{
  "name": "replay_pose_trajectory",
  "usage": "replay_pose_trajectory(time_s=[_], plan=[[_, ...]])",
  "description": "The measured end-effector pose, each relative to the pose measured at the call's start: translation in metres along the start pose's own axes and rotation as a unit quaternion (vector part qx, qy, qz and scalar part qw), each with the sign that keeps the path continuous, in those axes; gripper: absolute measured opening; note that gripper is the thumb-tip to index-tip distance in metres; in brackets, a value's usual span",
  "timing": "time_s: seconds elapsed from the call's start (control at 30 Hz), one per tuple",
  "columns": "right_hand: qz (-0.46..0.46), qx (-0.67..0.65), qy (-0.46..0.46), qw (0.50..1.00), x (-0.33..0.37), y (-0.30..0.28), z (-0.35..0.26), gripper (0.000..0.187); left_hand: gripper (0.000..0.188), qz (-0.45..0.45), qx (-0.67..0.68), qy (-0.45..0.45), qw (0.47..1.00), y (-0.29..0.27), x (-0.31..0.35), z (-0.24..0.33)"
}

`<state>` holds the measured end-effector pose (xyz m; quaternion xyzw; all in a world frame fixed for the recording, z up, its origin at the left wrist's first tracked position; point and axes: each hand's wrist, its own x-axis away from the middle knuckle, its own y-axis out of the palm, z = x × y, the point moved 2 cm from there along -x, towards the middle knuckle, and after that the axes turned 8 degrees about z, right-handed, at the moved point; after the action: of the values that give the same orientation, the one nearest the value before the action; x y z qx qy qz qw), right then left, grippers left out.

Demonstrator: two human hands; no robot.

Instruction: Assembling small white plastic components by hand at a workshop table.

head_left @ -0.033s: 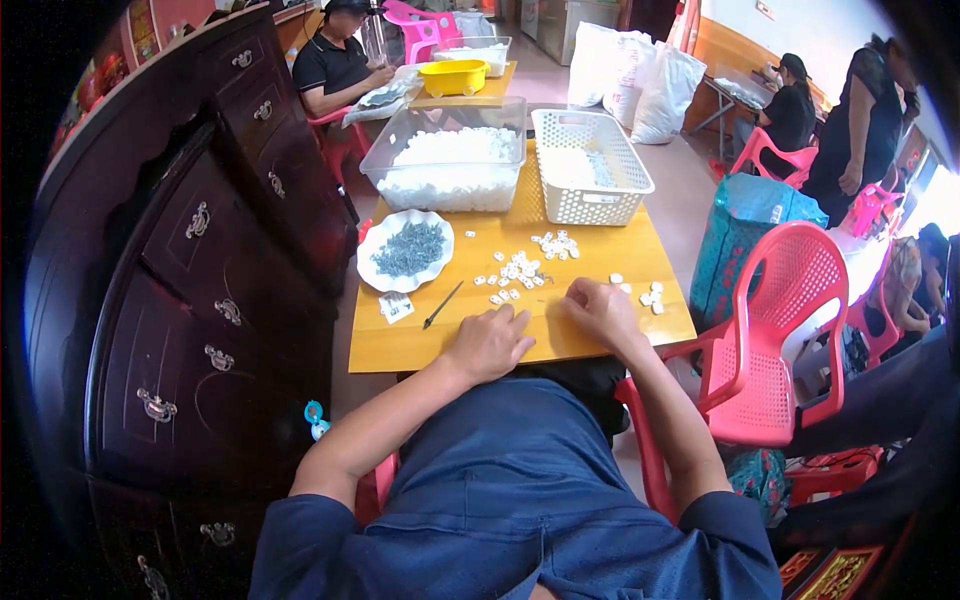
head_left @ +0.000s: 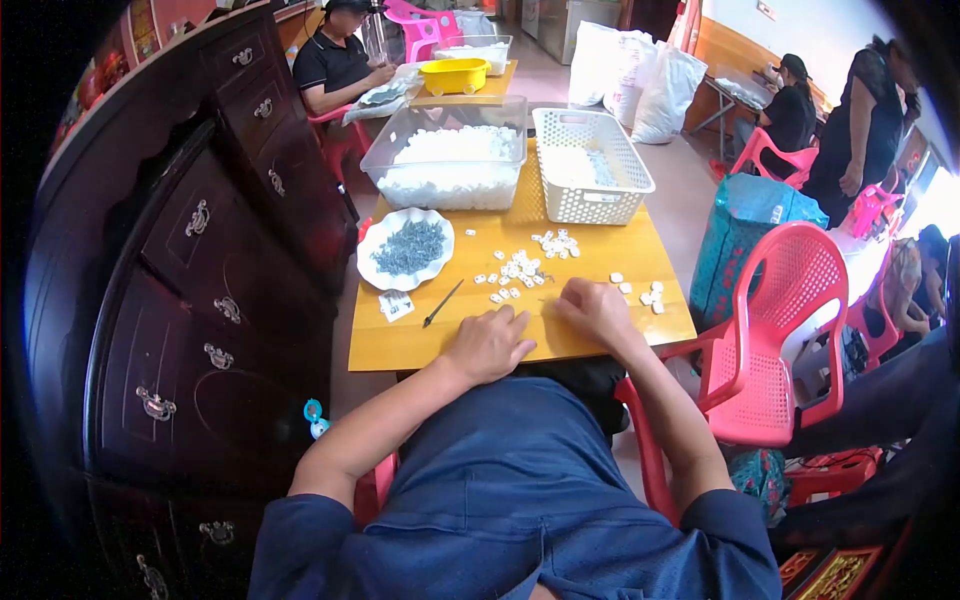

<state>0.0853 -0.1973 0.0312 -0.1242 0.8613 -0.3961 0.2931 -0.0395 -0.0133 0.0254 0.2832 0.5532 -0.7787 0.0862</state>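
Dark cabinetry with metal handles filled nine o'clock in the head view, beside a yellow-brown table. Clock directions ran from between the person's hands. Red and pale lettering marked the teal bag near two o'clock; the white sacks at one carried print too faint to make out. Small labels sat on the clear bin at eleven and the perforated basket between twelve and one.

Small white pieces lay loosely clustered at twelve o'clock, just beyond both hands; more white pieces lay between two and three. At ten, a scalloped dish held dark grey bits; a dark pointed tool lay at nine.

The left hand rested palm down at the near edge, thumb slightly apart; whether it covered anything could not be told. The right hand was curled, its fingers narrowed toward the thumb; what they held, if anything, could not be told.

Compared with the earlier frame, the right hand had shifted very slightly toward the left one; the white pieces stayed put.
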Motion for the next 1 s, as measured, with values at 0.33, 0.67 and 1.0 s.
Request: replay_pose_trajectory(time_s=[0.33, 0.67, 1.0], plan=[[-0.022, 0.048, 0.005, 0.999, -0.045, 0.034, -0.004, 0.034, 0.038, 0.005, 0.012, -0.001, 1.0, -0.007, 0.014, 0.003], [0.008, -0.024, 0.034, 0.999, -0.05, 0.029, 0.006, 0.026, 0.04, 0.009, 0.025, 0.004, 1.0, -0.009, 0.018, 0.001], [0.049, -0.007, -0.103, 0.993, -0.043, 0.051, -0.016, 0.016, 0.029, 0.019, 0.081, 0.054, 0.995, -0.003, 0.026, 0.0]])
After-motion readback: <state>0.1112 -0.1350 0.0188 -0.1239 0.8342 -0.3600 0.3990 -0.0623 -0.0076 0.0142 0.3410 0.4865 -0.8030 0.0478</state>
